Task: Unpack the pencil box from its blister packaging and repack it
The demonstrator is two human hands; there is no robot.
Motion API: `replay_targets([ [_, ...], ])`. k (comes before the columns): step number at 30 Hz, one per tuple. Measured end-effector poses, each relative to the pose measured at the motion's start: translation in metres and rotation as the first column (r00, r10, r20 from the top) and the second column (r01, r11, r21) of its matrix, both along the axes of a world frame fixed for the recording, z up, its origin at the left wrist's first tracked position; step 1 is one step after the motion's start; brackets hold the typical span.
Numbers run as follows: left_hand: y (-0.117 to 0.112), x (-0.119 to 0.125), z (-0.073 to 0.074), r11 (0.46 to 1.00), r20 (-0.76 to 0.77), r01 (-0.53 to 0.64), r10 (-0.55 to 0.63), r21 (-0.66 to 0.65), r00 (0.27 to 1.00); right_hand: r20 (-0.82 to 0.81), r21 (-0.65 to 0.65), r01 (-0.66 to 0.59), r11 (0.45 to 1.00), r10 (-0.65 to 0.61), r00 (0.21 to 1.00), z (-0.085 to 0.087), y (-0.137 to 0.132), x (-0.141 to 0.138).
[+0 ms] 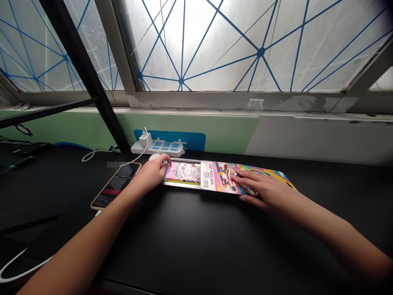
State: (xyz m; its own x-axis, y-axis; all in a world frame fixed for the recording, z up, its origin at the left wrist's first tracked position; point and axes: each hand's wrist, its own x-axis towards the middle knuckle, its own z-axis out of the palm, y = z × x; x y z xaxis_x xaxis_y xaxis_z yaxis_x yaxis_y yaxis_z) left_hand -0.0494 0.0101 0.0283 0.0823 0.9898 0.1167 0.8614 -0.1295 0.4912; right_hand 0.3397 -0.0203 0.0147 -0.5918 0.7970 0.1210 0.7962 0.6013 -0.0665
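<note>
A long, flat pencil box (184, 185) lies on the black desk, its metal-coloured tray showing at the left. Its colourful cartoon lid (221, 177), with a white "PENCIL BOX" label, extends to the right, leaving the left part uncovered. Inside that part is a pink patterned item (183, 172); its kind I cannot make out. My left hand (155, 171) grips the box's left end with bent fingers. Across the lid lies my right hand (259, 186), fingers stretched and spread, the thumb along the near edge.
Left of the box a phone (116, 185) lies beside my left forearm. Behind stands a white power strip (166, 147) with a plugged-in charger (145, 140) and white cable. A black metal post (92, 82) slants up at the left. A window closes off the back.
</note>
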Motion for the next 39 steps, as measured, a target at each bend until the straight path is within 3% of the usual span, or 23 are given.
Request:
replay_targets([
  [4,-0.010,0.014,0.001,0.986,-0.238,0.001,0.039,0.164,0.970,-0.002,0.112,0.021,0.993,-0.021,1.000,0.000,-0.006,-0.019],
  [6,-0.015,0.026,0.000,0.957,-0.358,0.081,0.025,0.278,0.933,-0.016,0.138,0.025,0.990,-0.023,1.000,-0.002,-0.009,-0.035],
  [8,-0.019,0.040,-0.004,0.919,-0.389,0.202,-0.059,0.339,0.920,-0.018,0.150,-0.009,0.989,0.012,1.000,-0.005,-0.010,-0.051],
  [11,-0.026,0.061,-0.014,0.869,-0.408,0.406,-0.275,0.283,0.871,0.020,0.178,-0.110,0.978,0.108,0.994,-0.008,-0.011,-0.070],
  [16,-0.029,0.074,-0.027,0.884,-0.463,0.431,-0.312,0.178,0.830,0.064,0.198,-0.162,0.967,0.152,0.986,-0.009,-0.011,-0.080],
  [23,-0.027,0.073,-0.027,0.892,-0.475,0.427,-0.314,0.147,0.822,0.034,0.005,-0.101,0.995,0.101,0.994,0.001,-0.012,-0.073],
  [29,-0.029,0.073,-0.023,0.899,-0.460,0.422,-0.328,0.116,0.825,-0.018,-0.168,-0.033,0.985,0.031,0.999,0.014,-0.012,-0.024],
  [33,-0.028,0.069,-0.019,0.893,-0.425,0.440,-0.363,0.094,0.829,-0.070,-0.124,-0.015,0.992,0.006,0.998,0.013,-0.009,0.002],
  [39,-0.023,0.061,-0.020,0.881,-0.372,0.458,-0.390,0.115,0.842,-0.029,0.075,-0.036,0.997,0.038,0.999,-0.006,-0.002,-0.013],
])
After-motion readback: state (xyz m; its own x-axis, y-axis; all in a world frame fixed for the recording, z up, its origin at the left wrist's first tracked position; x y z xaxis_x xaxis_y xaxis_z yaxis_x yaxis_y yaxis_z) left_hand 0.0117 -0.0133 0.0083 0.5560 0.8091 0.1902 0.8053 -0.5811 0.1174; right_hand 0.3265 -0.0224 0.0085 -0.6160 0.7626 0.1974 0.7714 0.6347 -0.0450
